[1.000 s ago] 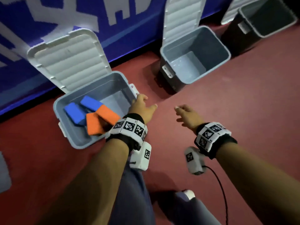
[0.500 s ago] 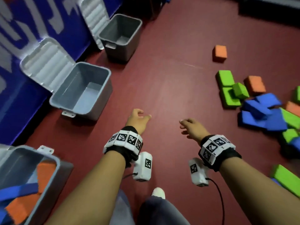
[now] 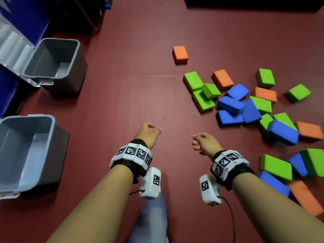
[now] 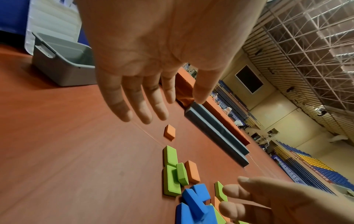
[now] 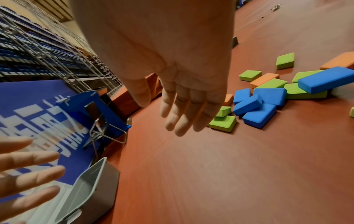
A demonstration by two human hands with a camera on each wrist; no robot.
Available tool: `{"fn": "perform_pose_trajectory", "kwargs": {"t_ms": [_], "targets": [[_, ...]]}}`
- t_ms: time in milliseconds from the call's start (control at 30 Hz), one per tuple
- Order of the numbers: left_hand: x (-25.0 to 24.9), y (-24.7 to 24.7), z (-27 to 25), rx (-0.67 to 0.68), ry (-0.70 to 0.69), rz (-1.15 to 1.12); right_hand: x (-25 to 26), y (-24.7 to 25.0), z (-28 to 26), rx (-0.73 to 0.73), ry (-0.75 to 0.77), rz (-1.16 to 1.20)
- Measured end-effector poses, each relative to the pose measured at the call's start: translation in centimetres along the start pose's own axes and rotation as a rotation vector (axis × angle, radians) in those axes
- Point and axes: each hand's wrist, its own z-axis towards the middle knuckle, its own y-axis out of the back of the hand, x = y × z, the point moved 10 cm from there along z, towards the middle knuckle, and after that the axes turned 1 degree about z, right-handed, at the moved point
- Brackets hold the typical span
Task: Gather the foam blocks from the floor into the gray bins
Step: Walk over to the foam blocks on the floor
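Note:
Several green, blue and orange foam blocks lie scattered on the red floor at the right, among them a blue pile (image 3: 235, 106) and a lone orange block (image 3: 180, 54). Two gray bins stand open and empty at the left: a near bin (image 3: 26, 151) and a far bin (image 3: 54, 62). My left hand (image 3: 149, 133) and right hand (image 3: 201, 142) hover over bare floor between bins and blocks, both empty with relaxed fingers. The left wrist view shows my left hand's straight fingers (image 4: 138, 104) above the floor. My right hand's fingers (image 5: 182, 115) hang loose, left of the blue blocks (image 5: 256, 106).
A blue banner wall (image 3: 22, 16) runs behind the bins, whose lids lean back against it. A folding metal frame (image 5: 103, 130) stands near the wall. A long dark barrier (image 4: 216, 133) lies across the floor beyond the blocks. My leg (image 3: 149, 221) shows at the bottom.
My view has swung right, away from the bin holding blue and orange blocks, toward the scattered blocks. Both hands stay empty and have moved along with it.

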Motion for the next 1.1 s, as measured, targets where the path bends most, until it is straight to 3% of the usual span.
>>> {"fn": "perform_pose_trajectory", "kwargs": {"t_ms": [267,567,867,1100], "targets": [[-5.8,-4.9,10.8,0.110,0.051,0.057,2.6,4.8,8.5,-0.049,-0.099,0.082],[-16.0,-15.3,20.0,0.206,0.063,0.110,3.1,17.0,19.6,-0.128,-0.198,0.138],[-26.1,-25.6,32.8,0.186,0.163,0.070,7.7,27.7,36.1,-0.050,-0.209,0.074],[-30.9,-27.6,41.8,0.165,0.229,-0.005,10.7,28.4,47.6,0.063,-0.249,-0.003]]}}
